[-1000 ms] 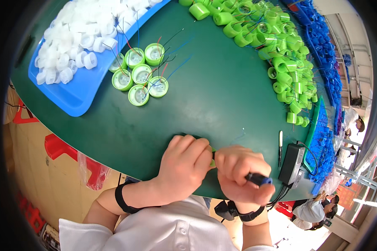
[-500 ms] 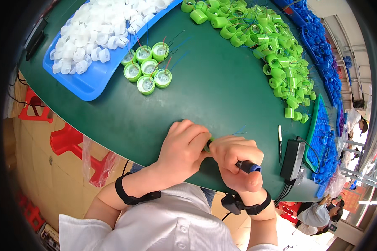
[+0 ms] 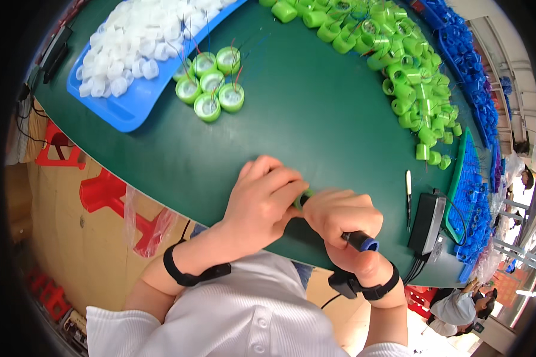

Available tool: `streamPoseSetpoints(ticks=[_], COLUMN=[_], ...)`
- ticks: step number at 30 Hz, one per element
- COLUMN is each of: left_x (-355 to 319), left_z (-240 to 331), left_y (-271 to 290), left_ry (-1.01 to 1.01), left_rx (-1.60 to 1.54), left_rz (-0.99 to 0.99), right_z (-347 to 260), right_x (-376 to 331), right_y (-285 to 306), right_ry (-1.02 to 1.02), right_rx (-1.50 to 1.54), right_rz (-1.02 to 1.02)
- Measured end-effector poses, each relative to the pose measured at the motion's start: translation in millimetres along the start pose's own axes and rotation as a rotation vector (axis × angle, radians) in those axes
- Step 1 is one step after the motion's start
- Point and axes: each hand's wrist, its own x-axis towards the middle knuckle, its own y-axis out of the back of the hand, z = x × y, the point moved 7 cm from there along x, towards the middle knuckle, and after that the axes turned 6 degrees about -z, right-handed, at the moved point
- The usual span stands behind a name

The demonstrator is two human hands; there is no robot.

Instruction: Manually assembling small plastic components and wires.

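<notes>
Near the front edge of the green table, my left hand [image 3: 262, 196] has its fingers closed around a small green plastic cup [image 3: 298, 202], mostly hidden by the fingers. My right hand [image 3: 342, 217] is wrapped round a black, screwdriver-like tool [image 3: 357, 240] with a blue end that sticks out by the thumb. The tool's dark front part meets the green cup between the two hands; its tip is hidden. Farther off stands a cluster of green cups [image 3: 207, 107] with white inner parts and thin red and blue wires.
A blue tray [image 3: 125, 122] of white translucent caps lies at the far left. Many green cups [image 3: 411, 95] are heaped at the right. Beyond are blue parts [image 3: 467, 71] in trays. A pen [image 3: 408, 193] and a black power adapter [image 3: 427, 223] with cables lie right of my hands.
The view has shifted slightly, and both hands appear a little farther right. My right hand is blurred by motion and still grips the tool. Thin wires beside it no longer show.
</notes>
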Motion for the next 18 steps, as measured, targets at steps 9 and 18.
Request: streamPoseSetpoints(ticks=[9, 18], left_x=[0.9, -3.4], left_z=[-3.8, 5.7], left_y=[-0.2, 6.4], left_ry=[0.010, -0.020], left_rx=[-0.022, 0.001], left_rz=[0.052, 0.106], right_z=[2.7, -7.5], right_x=[5.3, 3.7], right_y=[-1.5, -9.4], right_ry=[-0.005, 0.057], right_rx=[-0.056, -0.142], right_rz=[0.132, 0.174])
